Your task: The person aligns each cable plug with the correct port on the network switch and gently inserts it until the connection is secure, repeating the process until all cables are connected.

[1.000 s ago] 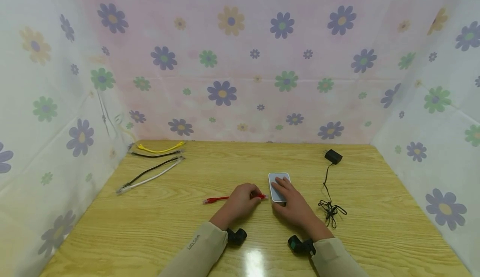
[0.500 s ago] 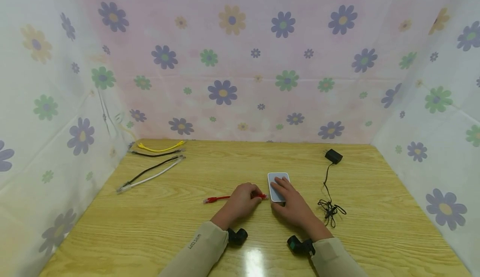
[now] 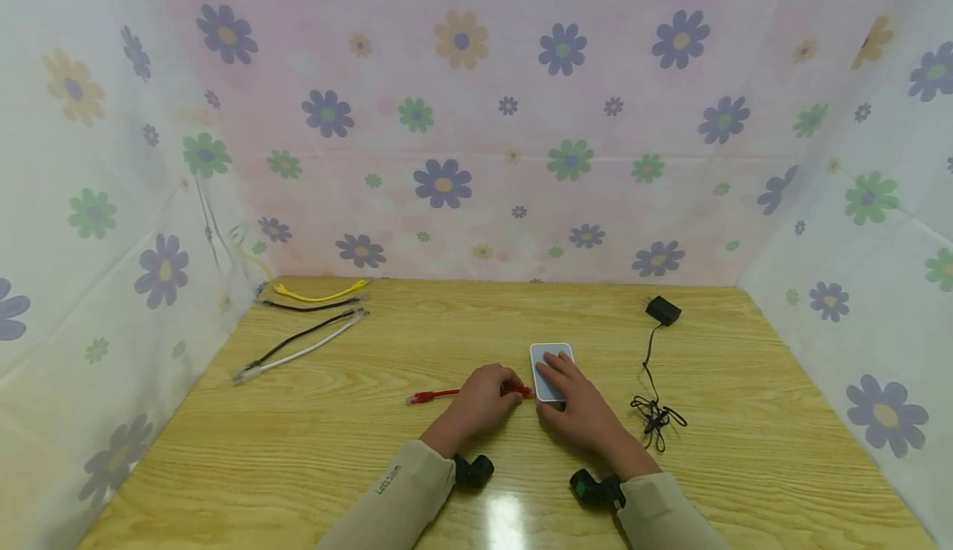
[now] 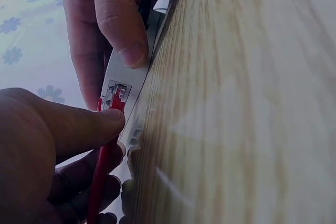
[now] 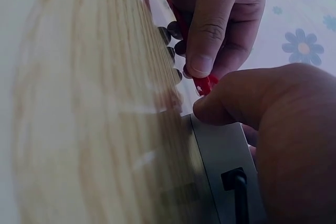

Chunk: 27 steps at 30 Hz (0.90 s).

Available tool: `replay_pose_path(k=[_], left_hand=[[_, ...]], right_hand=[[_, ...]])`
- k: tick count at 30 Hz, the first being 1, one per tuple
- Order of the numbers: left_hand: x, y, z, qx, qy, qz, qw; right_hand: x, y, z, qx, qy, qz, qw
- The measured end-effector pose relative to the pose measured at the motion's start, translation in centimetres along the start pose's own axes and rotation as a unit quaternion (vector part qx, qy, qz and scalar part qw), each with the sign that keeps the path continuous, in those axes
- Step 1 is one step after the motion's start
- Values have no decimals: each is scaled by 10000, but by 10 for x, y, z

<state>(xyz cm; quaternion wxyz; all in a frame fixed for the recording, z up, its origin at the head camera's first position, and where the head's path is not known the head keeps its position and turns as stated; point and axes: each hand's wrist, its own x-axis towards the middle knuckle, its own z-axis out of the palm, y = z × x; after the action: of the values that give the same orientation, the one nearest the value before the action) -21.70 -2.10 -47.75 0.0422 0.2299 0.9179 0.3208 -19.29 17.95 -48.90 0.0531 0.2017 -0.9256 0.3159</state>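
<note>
My left hand (image 3: 482, 401) pinches a red ethernet patch cable (image 3: 432, 395) just behind one plug, thumb on top in the left wrist view. That plug (image 4: 118, 98) sits at the mouth of a metal-framed port in the side of a small white-and-grey router-like box (image 3: 545, 386); whether it is fully seated I cannot tell. My right hand (image 3: 582, 408) holds the box on the table, fingers over its top and thumb against its near side. In the right wrist view, a black power plug (image 5: 239, 178) is in the near side. The cable's other plug lies free to the left.
A black power adapter (image 3: 663, 311) lies back right, its thin cord (image 3: 655, 413) bundled beside my right hand. Back left lie a yellow cable (image 3: 320, 295), black cables (image 3: 305, 333) and a white cable (image 3: 313, 350). Flowered cloth walls (image 3: 476, 120) border the wooden table (image 3: 335, 451).
The box has slid slightly left under my right hand, closing the small gap to the red plug. My left hand keeps its pinch and shifts barely right.
</note>
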Motion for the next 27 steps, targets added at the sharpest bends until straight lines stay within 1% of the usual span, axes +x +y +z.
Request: replay_pose_path(k=[8,12,19,23,27], left_hand=[[-1,2,-1,59,50,153,9999],[-1,2,-3,111,32,204,9997],[-1,0,-2,302,-9,385,9988],[0,-2,0,299,-14,451,9985],[0,-3,1,310,7,548,9980]], right_hand=[[1,-2,-2,63,-188,100,9998],[1,-2,-1,66,-168,105,9998],[1,-5,0,89,-62,115,9999],[1,-4,1,103,-12,120,9999],[1,-4,2,133,-62,189,9997]])
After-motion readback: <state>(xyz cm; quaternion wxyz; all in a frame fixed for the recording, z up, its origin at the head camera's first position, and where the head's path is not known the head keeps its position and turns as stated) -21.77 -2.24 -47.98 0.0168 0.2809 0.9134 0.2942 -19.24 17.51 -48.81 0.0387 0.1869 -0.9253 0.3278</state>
